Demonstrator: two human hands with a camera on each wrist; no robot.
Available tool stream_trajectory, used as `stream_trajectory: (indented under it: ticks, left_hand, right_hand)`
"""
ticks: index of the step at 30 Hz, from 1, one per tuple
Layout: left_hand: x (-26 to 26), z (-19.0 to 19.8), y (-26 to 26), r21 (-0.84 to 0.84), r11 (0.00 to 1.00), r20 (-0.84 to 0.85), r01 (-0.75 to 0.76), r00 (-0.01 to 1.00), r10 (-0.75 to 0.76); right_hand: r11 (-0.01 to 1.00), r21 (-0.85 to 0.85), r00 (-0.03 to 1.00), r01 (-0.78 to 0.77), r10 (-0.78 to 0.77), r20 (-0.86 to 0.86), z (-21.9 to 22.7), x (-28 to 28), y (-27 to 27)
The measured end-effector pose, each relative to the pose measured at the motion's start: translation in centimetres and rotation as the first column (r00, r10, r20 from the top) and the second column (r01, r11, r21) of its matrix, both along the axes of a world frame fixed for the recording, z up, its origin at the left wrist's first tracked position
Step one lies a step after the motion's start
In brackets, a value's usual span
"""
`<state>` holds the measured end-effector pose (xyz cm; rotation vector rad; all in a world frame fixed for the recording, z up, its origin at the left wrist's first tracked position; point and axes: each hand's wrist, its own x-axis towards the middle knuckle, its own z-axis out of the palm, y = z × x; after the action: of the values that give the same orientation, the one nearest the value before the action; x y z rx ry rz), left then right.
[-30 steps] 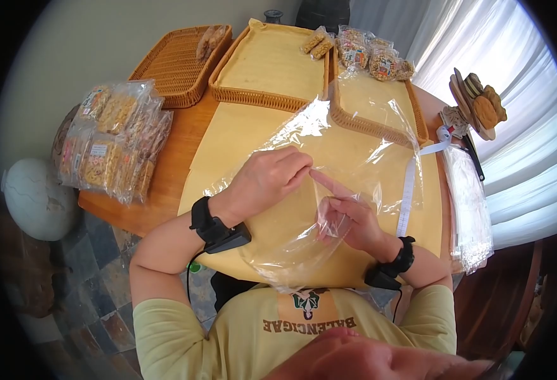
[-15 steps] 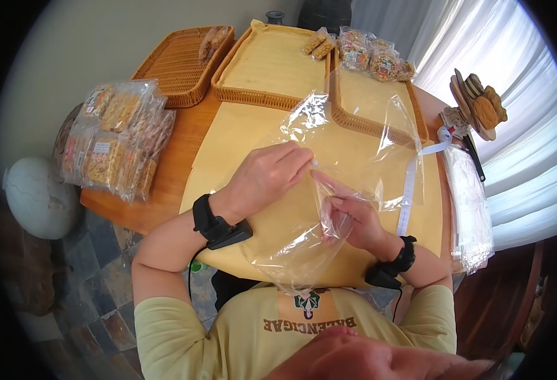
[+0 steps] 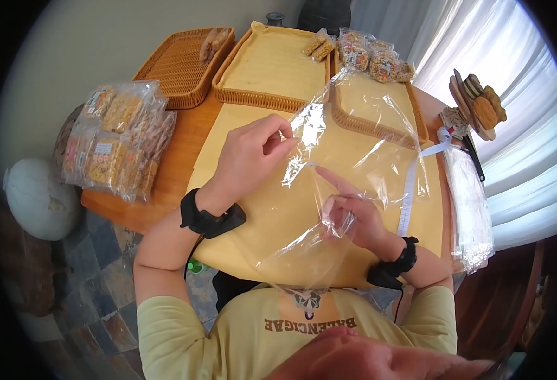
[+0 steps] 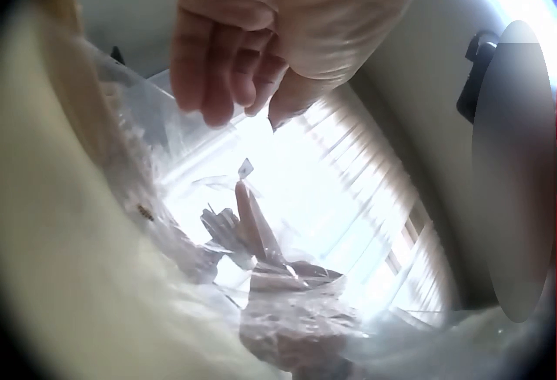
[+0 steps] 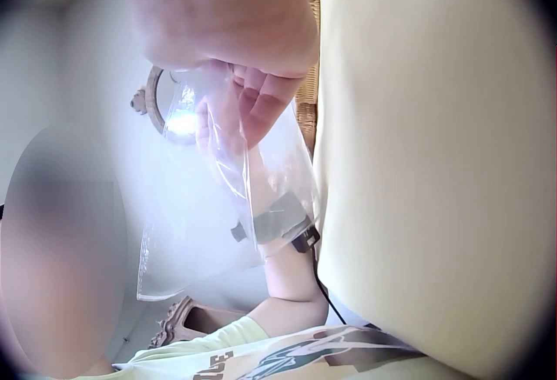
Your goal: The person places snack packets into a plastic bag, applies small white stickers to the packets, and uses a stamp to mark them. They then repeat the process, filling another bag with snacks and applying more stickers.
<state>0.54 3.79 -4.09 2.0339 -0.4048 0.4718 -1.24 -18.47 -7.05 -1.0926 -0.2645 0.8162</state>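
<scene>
A large clear plastic bag (image 3: 307, 202) spreads over the yellow covering, its film creased around the right hand. The right hand (image 3: 358, 221) grips the film between thumb and curled fingers, index finger extended. In the left wrist view, a small pale piece (image 4: 245, 169) sits at that index fingertip; what it is cannot be told. The left hand (image 3: 250, 155) is raised beside the bag, fingers loosely bent, with nothing visible in them; the left wrist view shows this hand (image 4: 261, 41) apart from the fingertip. In the right wrist view, film hangs below the right hand (image 5: 226, 50).
Packaged snacks (image 3: 114, 139) are stacked at the left. Wicker trays (image 3: 272, 66) line the back, with more snack packets (image 3: 383, 60) at the back right. A white measuring tape (image 3: 407, 196) and a pile of clear bags (image 3: 468, 209) lie at the right.
The left hand has drawn away from the right fingertip, up and to the left. The right hand keeps its grip nearly in place, while the film's upper part has shifted.
</scene>
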Motion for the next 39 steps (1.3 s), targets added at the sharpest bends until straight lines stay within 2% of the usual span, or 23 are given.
stream_trajectory:
  ticks: [2,3,5,6,9,11,18,20,23,26,30,32,36,39]
  left_hand:
    - [0.0,0.0,-0.1,0.124,0.987,0.207,-0.100,0.976,0.072]
    - [0.1,-0.2,-0.2,0.123,0.987,0.208,-0.102,0.975,0.074]
    - [0.2,-0.9,-0.4,0.241,0.967,0.377,-0.081,0.926,-0.017]
    - [0.0,-1.0,-0.6,0.242,0.967,0.378,-0.080,0.926,-0.018]
    - [-0.6,-1.1,-1.2,0.297,0.953,0.344,-0.051,0.937,-0.057]
    - [-0.7,-1.0,-1.4,0.206,0.977,0.295,0.056,0.948,-0.116]
    - [-0.8,-0.5,-0.9,0.163,0.969,0.119,0.185,0.971,-0.206]
    - [-0.9,-0.5,-0.9,-0.130,0.962,-0.202,0.241,0.943,-0.263]
    - [-1.0,-0.4,-1.0,-0.167,0.953,-0.265,0.254,0.919,-0.292]
    - [-1.3,0.5,-1.0,-0.120,0.961,-0.322,0.251,0.905,-0.277]
    - [-1.4,0.2,-0.7,-0.069,0.949,-0.328,0.308,0.891,-0.313]
    - [-1.3,-0.3,-0.6,-0.166,0.951,-0.323,0.261,0.897,-0.303]
    - [-1.4,-0.1,-0.7,-0.147,0.939,-0.315,0.312,0.885,-0.343]
    - [-1.5,0.0,-1.0,-0.125,0.928,-0.228,0.351,0.900,-0.372]
  right_hand:
    - [0.999,-0.020,0.997,-0.028,0.030,0.067,0.1,-0.2,0.1]
    - [0.999,-0.021,0.997,-0.030,0.032,0.069,0.2,-0.3,0.2]
    - [0.999,-0.020,0.996,-0.047,0.048,0.071,0.3,-0.5,0.4]
    - [0.999,-0.019,0.996,-0.046,0.047,0.071,0.5,-0.6,0.4]
    - [0.996,-0.045,0.995,-0.075,0.077,0.063,0.7,-0.7,0.5]
    - [0.996,0.046,0.997,-0.071,0.071,-0.016,0.4,-0.8,0.4]
    - [0.979,0.187,0.995,-0.078,0.087,-0.043,-0.2,-0.3,-0.1]
    - [0.978,0.185,0.987,-0.096,0.118,-0.107,-0.1,-0.2,-0.4]
    - [0.981,0.144,0.988,-0.133,0.143,-0.062,-0.1,0.0,-0.5]
    - [0.980,0.124,0.987,-0.154,0.159,-0.033,0.3,-0.1,-0.2]
    - [0.964,0.215,0.987,-0.156,0.158,0.007,0.1,0.0,0.2]
    - [0.946,0.229,0.972,-0.231,0.217,0.084,-0.6,0.3,0.1]
    - [0.943,0.275,0.982,-0.188,0.172,0.083,-0.7,-0.1,0.0]
    - [0.935,0.307,0.984,-0.175,0.155,0.091,-0.9,0.1,0.0]
